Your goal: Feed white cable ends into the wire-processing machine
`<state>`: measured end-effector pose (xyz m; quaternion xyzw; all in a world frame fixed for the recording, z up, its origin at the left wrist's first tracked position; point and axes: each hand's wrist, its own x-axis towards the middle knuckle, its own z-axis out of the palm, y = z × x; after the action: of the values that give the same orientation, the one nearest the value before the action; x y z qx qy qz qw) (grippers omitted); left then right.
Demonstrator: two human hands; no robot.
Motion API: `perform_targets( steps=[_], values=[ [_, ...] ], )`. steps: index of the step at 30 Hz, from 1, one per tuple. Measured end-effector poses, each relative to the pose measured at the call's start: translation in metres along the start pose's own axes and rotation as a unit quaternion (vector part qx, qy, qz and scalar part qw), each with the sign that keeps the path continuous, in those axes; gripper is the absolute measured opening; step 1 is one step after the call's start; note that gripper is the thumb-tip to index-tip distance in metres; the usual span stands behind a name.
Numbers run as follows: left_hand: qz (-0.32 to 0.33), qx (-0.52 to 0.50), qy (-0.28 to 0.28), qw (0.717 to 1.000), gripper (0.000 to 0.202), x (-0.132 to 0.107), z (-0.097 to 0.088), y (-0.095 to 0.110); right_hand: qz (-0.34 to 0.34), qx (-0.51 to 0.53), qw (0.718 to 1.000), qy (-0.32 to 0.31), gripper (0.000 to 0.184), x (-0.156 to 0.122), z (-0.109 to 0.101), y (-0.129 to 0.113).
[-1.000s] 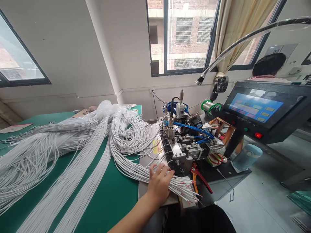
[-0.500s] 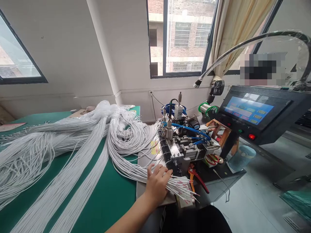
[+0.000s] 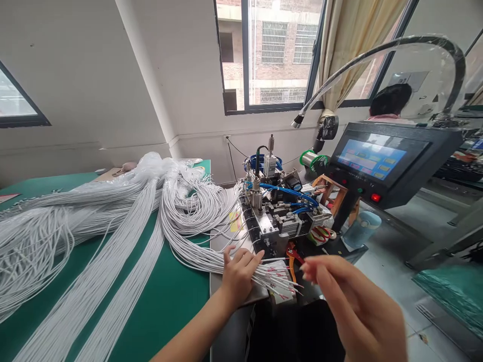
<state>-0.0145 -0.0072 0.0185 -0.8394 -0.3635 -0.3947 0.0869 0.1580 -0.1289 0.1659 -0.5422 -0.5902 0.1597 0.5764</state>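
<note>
My left hand (image 3: 238, 274) is closed over a thick bundle of white cables (image 3: 196, 257), close to their cut ends. Those ends fan out to the right, and several show short red tips (image 3: 281, 281). In the right foreground is my right hand (image 3: 358, 306), its fingers curled and the fingertips drawn together near the thumb. Whether anything small is pinched there I cannot make out. The right hand is just right of the cable ends and apart from them. Behind the left hand stands a bench machine (image 3: 279, 211) with metal cylinders and blue air hoses.
Orange-handled pliers (image 3: 291, 261) lie beside the machine, partly hidden by my right hand. A control screen (image 3: 372, 156), a bent lamp arm (image 3: 362, 60) and a green wire spool (image 3: 313, 160) stand near. Long cable bundles (image 3: 113, 261) cover much of the green tabletop (image 3: 166, 306). A person (image 3: 390, 103) is behind the screen.
My right hand has come into view at the lower right. The left hand stays on the cable bundle. The whole view has shifted slightly to the right.
</note>
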Motion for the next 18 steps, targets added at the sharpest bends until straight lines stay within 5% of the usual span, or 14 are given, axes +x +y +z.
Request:
perform_targets(
  steps=[3, 6, 11, 18],
  values=[
    [0.009, 0.003, 0.002, 1.0, 0.029, 0.002, -0.003, 0.001, 0.072, -0.085, 0.993, -0.024, 0.025, 0.009, 0.006, 0.06],
    [0.011, 0.001, 0.0, 1.0, 0.034, 0.002, -0.003, 0.001, 0.099, -0.108, 0.987, -0.072, 0.031, 0.012, 0.009, 0.094],
    [0.006, 0.007, -0.006, 1.0, 0.038, -0.001, 0.0, -0.001, 0.164, -0.075, 0.981, -0.068, 0.037, 0.007, 0.016, 0.103],
    [0.018, 0.024, -0.016, 0.999, 0.038, -0.001, -0.001, -0.001, 0.142, -0.02, 0.984, -0.101, 0.03, 0.01, 0.031, 0.121]
  ],
)
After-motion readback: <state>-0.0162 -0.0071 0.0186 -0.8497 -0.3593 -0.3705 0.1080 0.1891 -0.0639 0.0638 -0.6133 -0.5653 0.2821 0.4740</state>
